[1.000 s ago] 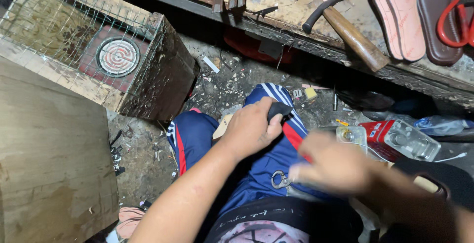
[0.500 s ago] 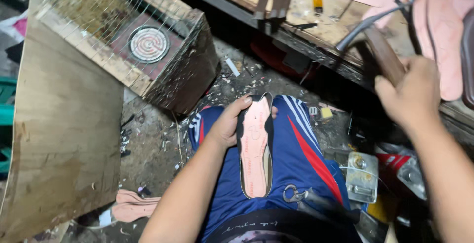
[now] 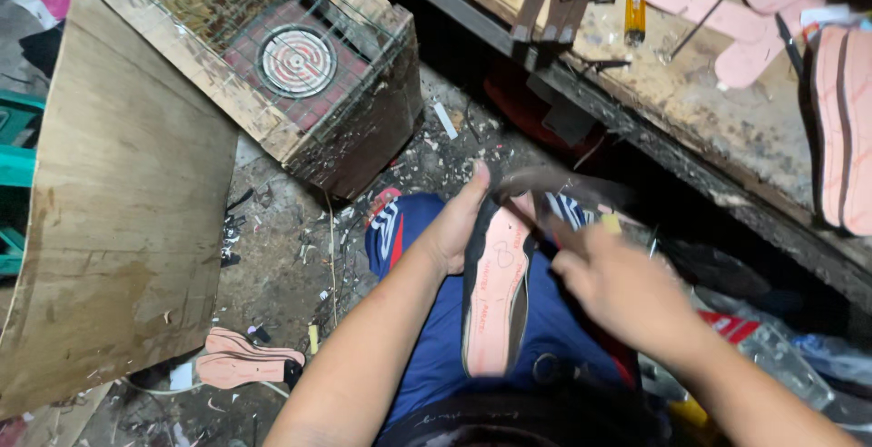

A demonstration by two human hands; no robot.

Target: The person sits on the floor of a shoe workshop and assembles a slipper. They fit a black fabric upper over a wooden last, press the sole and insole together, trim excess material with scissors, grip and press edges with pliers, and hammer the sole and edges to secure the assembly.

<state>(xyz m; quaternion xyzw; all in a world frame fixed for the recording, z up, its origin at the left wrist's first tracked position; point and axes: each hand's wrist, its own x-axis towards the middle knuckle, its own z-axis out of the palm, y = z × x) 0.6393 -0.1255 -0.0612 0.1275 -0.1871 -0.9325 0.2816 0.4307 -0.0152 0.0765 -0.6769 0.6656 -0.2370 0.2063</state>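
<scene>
My left hand (image 3: 454, 229) grips the toe end of a shoe (image 3: 495, 293) that lies sole-up on my lap, showing a pink insole board rimmed in black. My right hand (image 3: 618, 288) is closed on the handle of a hammer (image 3: 554, 188), blurred by motion, with its dark head just above the shoe's toe. My legs are in blue trousers (image 3: 409, 238) with red and white stripes.
A wire-topped wooden box with a round electric coil (image 3: 295, 61) stands at the upper left beside a plywood sheet (image 3: 118, 211). A workbench (image 3: 690, 93) with pink insoles and tools runs along the top right. Pink cut-outs (image 3: 241, 361) lie on the littered floor.
My right hand has come down from the bench with the hammer to the shoe's toe. The shoe, turned sole-up on my lap half a second ago, stays under my left hand.
</scene>
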